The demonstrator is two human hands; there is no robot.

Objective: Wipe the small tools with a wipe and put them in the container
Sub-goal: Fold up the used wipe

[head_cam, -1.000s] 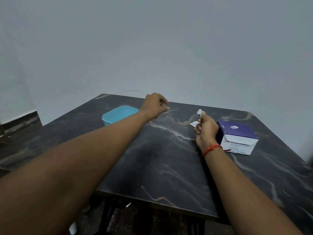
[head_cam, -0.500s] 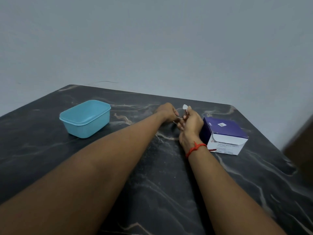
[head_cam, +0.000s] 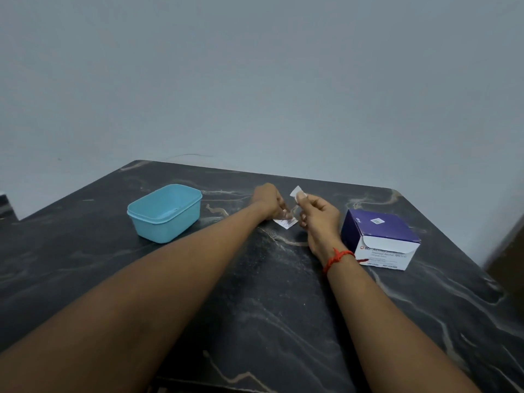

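On the dark marble table (head_cam: 255, 293), my left hand (head_cam: 269, 201) pinches a small white wipe packet (head_cam: 286, 222) held low over the tabletop. Just to its right, my right hand (head_cam: 317, 215) pinches a small white wipe (head_cam: 296, 192) between thumb and fingertip, raised a little above the packet. The two hands are close together, almost touching. An open light-blue plastic container (head_cam: 164, 212) stands to the left of my left hand; its inside looks empty. No small tool shows clearly in either hand.
A purple-and-white box of alcohol swabs (head_cam: 380, 239) stands right of my right hand, its flap open toward me. A grey wall rises behind the table's far edge. A brown object (head_cam: 507, 262) shows past the table's right edge.
My left hand came from the table's far middle to meet my right hand. The white packet now hangs from my left fingers, apart from the wipe in my right. The camera view shifted.
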